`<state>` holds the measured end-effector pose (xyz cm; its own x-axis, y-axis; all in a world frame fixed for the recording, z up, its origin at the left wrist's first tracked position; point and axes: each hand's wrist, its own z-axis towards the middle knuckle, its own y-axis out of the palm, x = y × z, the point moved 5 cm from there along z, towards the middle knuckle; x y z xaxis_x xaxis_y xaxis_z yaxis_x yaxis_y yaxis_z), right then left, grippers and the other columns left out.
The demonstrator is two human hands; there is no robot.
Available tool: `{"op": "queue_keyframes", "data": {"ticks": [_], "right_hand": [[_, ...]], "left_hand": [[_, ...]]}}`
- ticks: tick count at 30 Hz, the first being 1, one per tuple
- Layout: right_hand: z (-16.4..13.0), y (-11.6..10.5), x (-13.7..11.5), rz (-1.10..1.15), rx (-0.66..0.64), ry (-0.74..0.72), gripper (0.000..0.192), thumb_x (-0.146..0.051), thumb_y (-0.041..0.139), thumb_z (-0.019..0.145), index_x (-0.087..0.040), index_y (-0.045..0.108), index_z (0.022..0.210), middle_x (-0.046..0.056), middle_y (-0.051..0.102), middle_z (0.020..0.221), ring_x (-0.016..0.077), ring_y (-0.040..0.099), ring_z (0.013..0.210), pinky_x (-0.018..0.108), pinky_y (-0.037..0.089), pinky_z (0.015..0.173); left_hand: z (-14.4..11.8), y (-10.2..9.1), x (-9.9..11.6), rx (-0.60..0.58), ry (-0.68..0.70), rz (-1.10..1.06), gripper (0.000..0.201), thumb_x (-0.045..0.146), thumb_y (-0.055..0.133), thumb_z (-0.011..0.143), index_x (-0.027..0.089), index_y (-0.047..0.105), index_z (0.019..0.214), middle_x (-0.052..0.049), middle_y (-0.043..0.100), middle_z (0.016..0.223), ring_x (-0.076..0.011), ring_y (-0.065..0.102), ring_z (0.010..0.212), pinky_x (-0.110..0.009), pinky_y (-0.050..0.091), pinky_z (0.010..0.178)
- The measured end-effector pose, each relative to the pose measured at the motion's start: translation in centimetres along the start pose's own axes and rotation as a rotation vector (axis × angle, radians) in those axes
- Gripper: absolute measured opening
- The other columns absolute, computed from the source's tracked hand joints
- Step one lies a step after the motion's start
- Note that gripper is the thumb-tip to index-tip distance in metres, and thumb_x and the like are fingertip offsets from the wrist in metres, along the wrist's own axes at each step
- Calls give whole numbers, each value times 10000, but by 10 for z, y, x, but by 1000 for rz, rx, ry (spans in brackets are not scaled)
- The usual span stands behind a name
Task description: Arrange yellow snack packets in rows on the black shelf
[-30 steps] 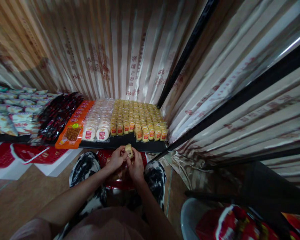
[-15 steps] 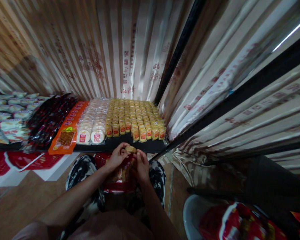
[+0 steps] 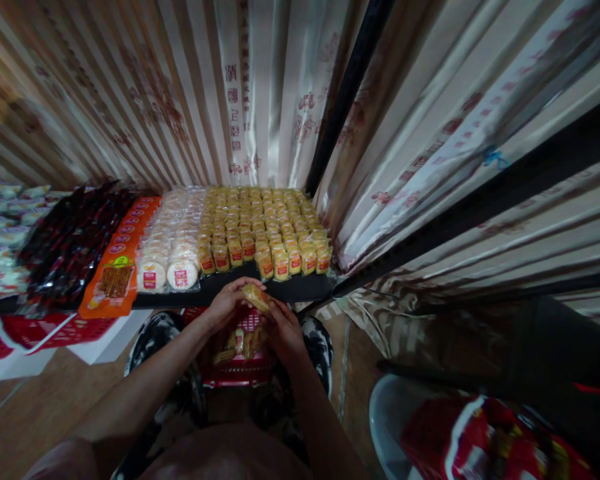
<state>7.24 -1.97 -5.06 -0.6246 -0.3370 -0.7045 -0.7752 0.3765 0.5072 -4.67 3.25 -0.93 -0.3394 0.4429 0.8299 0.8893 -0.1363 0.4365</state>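
Note:
Between my hands, just in front of the shelf edge, is a small yellow snack packet (image 3: 256, 297). My left hand (image 3: 229, 303) pinches its left end, and the fingers of my right hand (image 3: 284, 327) close on its right end. Below them, between my knees, a red plastic basket (image 3: 236, 383) has several similar yellow packets (image 3: 244, 342) lying in it. Rows of the same yellow packets (image 3: 265, 227) with red labels stand upright on the black shelf (image 3: 225, 289), the front row uneven.
Left of the yellow rows lie round white wrapped crackers (image 3: 167, 247), an orange bag (image 3: 113, 273), dark glossy packets (image 3: 75, 233) and white packets (image 3: 5, 233). A curtain (image 3: 270, 87) hangs behind. Black posts (image 3: 350, 97) rise at the right. A pale tub (image 3: 395, 427) holds red bags.
The yellow packet has turned in my fingers, from lying level to tilted with its broad face showing. More of the basket's inside shows below my hands. The view has shifted slightly.

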Motion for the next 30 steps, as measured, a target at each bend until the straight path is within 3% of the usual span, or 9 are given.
{"op": "queue_keyframes", "data": {"ticks": [3,8,15,22,25,30], "right_hand": [[2,1,-5,104,39,-15,414,-340,806,535,-188,608,866,0,680,824,94,628,658,178,505,565],[10,-8,-4,111,131,-160,438,-320,779,565,-221,574,940,-26,640,875,92,614,716,196,510,619],[19,-14,6,-279,153,-379,374,-360,628,703,-188,527,1019,26,615,911,153,614,803,306,514,734],[5,-2,-24,-799,218,-705,344,-308,478,812,-154,529,1116,108,543,1059,185,555,928,380,450,878],[2,6,-31,-893,169,-761,328,-283,436,827,-152,541,1109,109,537,1049,180,557,905,380,447,882],[7,13,-33,-942,132,-780,335,-238,393,826,-163,547,1114,106,530,1063,171,566,900,341,485,814]], "left_hand": [[3,-3,-2,53,15,-61,328,124,630,602,128,643,930,-60,663,926,-122,598,710,-194,451,593],[5,-11,-13,135,63,-160,266,259,635,687,115,633,910,-59,645,878,-134,605,733,-236,495,644],[12,-13,-9,228,202,298,402,335,681,651,135,587,987,-9,633,797,-117,580,692,-235,486,649],[17,-3,21,289,454,723,311,264,541,775,133,579,1055,-50,603,909,-141,569,781,-279,481,735],[18,6,29,328,560,918,272,202,537,778,139,600,1036,-62,579,937,-158,557,832,-295,473,774],[20,12,30,396,639,1028,278,157,489,814,165,586,1074,-63,554,985,-175,546,924,-316,460,844]]}}
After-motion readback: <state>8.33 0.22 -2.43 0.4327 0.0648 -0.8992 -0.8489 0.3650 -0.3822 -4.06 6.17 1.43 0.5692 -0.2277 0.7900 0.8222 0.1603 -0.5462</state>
